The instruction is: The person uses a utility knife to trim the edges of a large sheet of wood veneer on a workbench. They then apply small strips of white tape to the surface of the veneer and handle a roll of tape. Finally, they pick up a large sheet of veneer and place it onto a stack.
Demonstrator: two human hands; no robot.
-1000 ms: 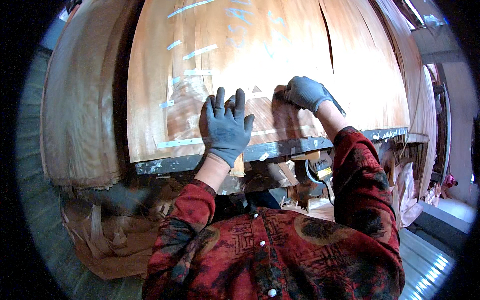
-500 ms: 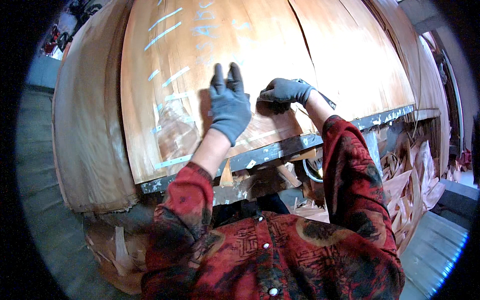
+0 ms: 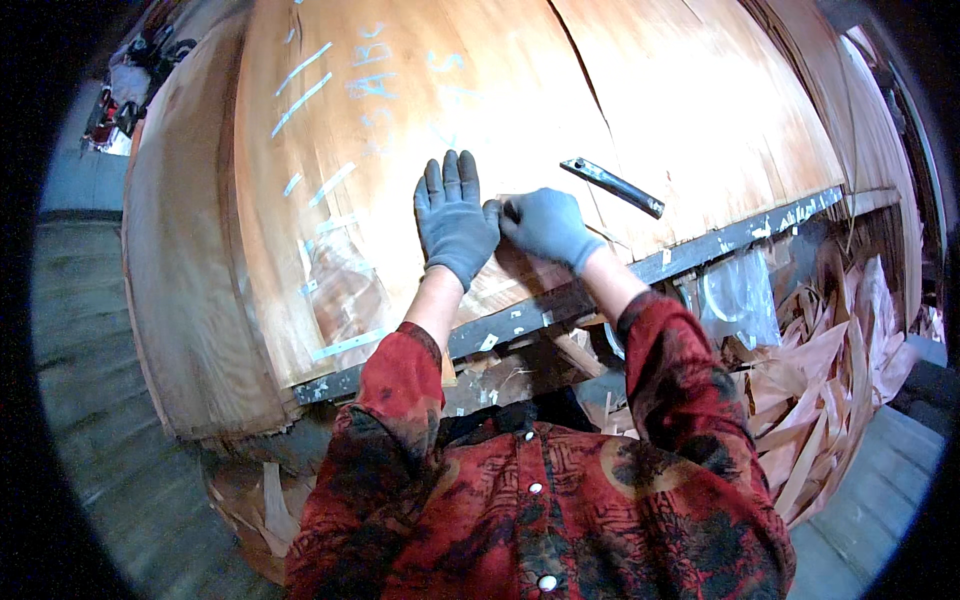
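My left hand [image 3: 457, 222], in a grey glove, lies flat on a pale wood veneer sheet [image 3: 520, 80], fingers stretched out. Close against its thumb is my right hand [image 3: 550, 228], also gloved, with curled fingers pressed down at the sheet. Whatever those fingers grip, if anything, is hidden beneath them. A dark-handled utility knife [image 3: 612, 187] rests on the veneer to the right, apart from both hands. Left of my left hand, a browner veneer patch [image 3: 345, 285] is bordered by light-blue tape strips [image 3: 347, 345].
A dark, paint-flecked bar [image 3: 690, 260] runs along the sheet's near edge. Below it hang clear plastic [image 3: 740, 300] and a heap of veneer scraps [image 3: 810, 390]. Another veneer stack [image 3: 185, 290] stands on the left. A dark split [image 3: 580, 60] crosses the sheet.
My right hand has moved left, up to my left thumb, uncovering the knife that it partly hid. My left fingers have flattened onto the sheet. The view has shifted slightly.
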